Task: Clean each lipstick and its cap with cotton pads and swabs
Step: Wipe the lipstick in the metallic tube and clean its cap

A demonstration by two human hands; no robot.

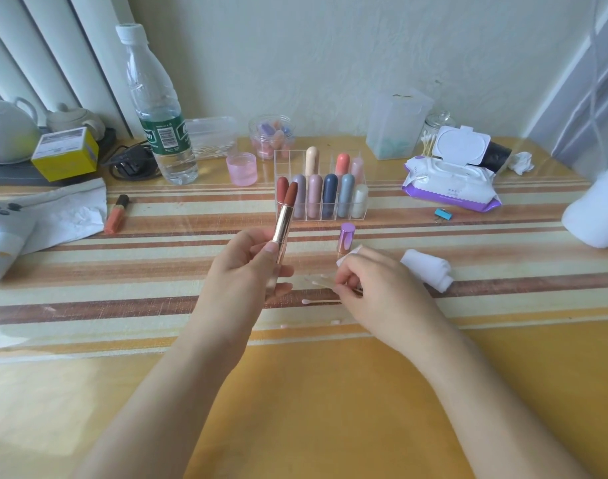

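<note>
Over the middle of the striped surface [330,392], the left hand [247,271] is gripping an uncapped lipstick [284,223]. Its rose-gold tube is tilting up and away, with the brick-red bullet wound out. The right hand [378,292], fingers curled, is pinching at a few cotton swabs [318,281] lying just beside the left hand, and a white scrap of cotton pad [347,258] is showing at its knuckles.

A purple-topped tube [346,236] is standing upright just behind the right hand; whether it is this lipstick's cap cannot be told. One used swab [321,301], its tip looking pink, is lying nearer the front edge, which suggests some wiping is already done.

Toward the far edge, a clear organizer [321,216] is holding about ten capped lipsticks. Nothing is showing which of them are already clean. An orange lip tube [117,214] is lying toward the left edge. By this look the job is sitting at an early or middle stage, with the held lipstick awaiting its swab and most of the collection probably waiting too.
</note>
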